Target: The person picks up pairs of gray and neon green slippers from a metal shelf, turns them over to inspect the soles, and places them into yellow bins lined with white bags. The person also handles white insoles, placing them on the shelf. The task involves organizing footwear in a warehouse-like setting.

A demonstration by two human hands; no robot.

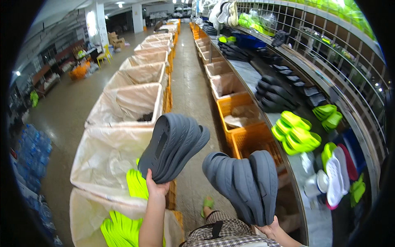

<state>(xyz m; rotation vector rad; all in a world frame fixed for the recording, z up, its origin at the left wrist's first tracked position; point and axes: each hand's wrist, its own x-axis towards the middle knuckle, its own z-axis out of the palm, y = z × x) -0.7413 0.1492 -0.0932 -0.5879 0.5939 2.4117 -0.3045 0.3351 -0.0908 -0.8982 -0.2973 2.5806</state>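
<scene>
Gripping stack of grey soles (175, 148) in left hand (157, 188) | gripping separate grey stack (247, 181) in right hand (268, 228) | lifted, not yet set down | with neon soles (122, 228) already in lined bin (84, 218) below-left of left hand, dark pile (275, 95) on bench (320, 230) beyond right hand

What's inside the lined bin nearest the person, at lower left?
Neon-green shoe soles lie inside, with pale liner showing around them. The person's left forearm crosses in front, covering part; anything beneath the soles is hidden.
</scene>
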